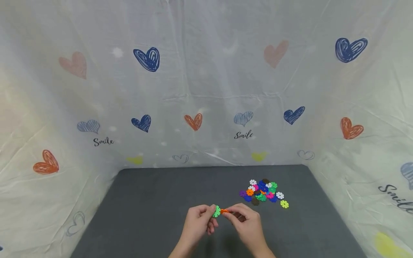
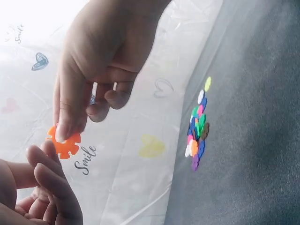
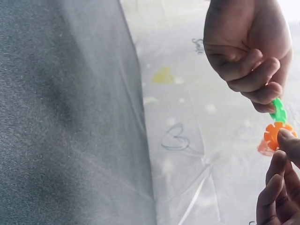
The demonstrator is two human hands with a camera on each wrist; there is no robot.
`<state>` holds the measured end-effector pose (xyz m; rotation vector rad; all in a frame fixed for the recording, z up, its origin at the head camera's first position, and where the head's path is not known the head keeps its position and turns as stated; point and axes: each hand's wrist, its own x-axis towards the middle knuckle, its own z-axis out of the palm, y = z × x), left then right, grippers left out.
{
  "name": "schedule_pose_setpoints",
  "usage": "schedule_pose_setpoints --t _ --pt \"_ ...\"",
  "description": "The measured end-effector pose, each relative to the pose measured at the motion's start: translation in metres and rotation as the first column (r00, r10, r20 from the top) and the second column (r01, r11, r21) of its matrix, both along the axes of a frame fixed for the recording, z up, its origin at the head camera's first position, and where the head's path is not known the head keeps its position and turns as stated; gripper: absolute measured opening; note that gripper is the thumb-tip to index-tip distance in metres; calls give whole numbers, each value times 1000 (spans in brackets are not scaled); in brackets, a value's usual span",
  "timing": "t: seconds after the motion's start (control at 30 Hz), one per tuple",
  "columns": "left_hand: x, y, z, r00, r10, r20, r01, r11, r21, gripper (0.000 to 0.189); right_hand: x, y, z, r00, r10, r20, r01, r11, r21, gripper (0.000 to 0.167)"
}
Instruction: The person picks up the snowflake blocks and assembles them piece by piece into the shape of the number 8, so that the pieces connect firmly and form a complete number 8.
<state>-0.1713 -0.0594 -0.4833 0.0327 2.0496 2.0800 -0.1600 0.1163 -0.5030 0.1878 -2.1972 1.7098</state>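
A bright green disc [image 1: 217,211] with a notched, flower-like rim sits below the centre of the head frame, turned broadly towards that camera and pinched by the left hand [image 1: 199,219], whose thumb covers part of it. Just to its right in the frame, the right hand [image 1: 246,219] pinches an orange disc [image 1: 224,211], seen there nearly edge-on, while the left wrist view, at lower left, shows its flat face and slotted rim. At the right of the right wrist view, the two rims meet, the green one seen more obliquely; whether their slots interlock cannot be told.
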Motion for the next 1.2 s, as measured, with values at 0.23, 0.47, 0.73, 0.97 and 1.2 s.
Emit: schedule_pose_setpoints --t 0.23,0.47,0.73,0.97,1.2 --pt "-2 2 0 997 69 -26 -70 996 -53 40 -4 1 -3 995 34 -96 -32 999 24 12" --pt "-4 1 -1 998 62 -20 -63 997 -47 40 -5 4 0 992 72 -106 -68 997 40 7" --pt "-3 1 -3 997 73 0 -73 997 -36 38 -6 3 0 993 73 -90 -71 997 25 8" --pt "0 3 0 996 90 16 -90 996 -23 39 -5 1 2 993 87 -79 -87 996 11 6" --pt "3 8 3 994 102 36 -103 994 26 38 -5 0 4 992 89 -85 -92 995 -27 8"
